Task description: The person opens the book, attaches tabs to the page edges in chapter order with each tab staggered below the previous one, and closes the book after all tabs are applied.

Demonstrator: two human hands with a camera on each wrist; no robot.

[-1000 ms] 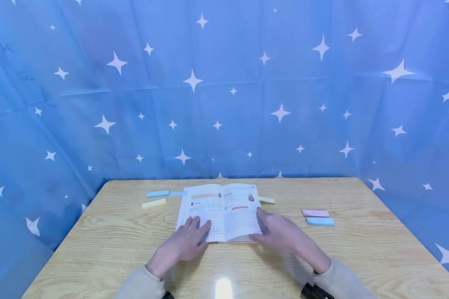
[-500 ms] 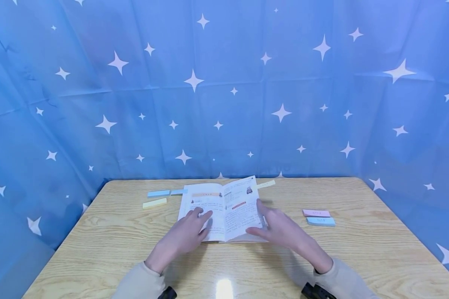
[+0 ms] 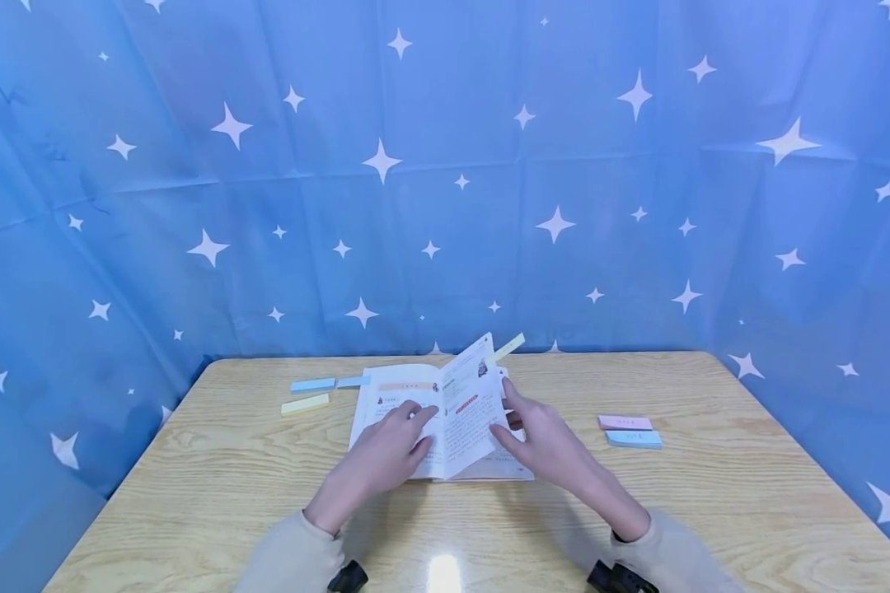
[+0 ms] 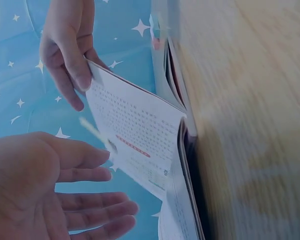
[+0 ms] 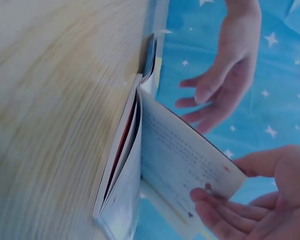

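Note:
An open book (image 3: 373, 405) with printed text lies on the table. My right hand (image 3: 552, 445) pinches the outer edge of one raised page (image 3: 466, 424) between thumb and fingers; the right wrist view shows fingertips (image 5: 210, 205) behind that page. The page stands tilted up from the spine, and a pale yellow sticky tab (image 3: 508, 347) sticks out from its edge. Over the left page hovers my left hand (image 3: 389, 445), its fingers (image 4: 97, 202) loosely extended and holding nothing in the left wrist view. A blue tab (image 3: 353, 381) juts from the book's left edge.
Left of the book lie a blue strip (image 3: 313, 385) and a yellow strip (image 3: 305, 404). To the right, a pink strip (image 3: 625, 422) and another blue strip (image 3: 634, 439) lie together on the wooden table (image 3: 193, 486). A blue star-patterned curtain (image 3: 445, 206) hangs behind.
The right page has risen from nearly flat and swung leftward, its yellow tab rising with it. My right hand moved slightly left with it. My left hand lifted off the left page and shifted right.

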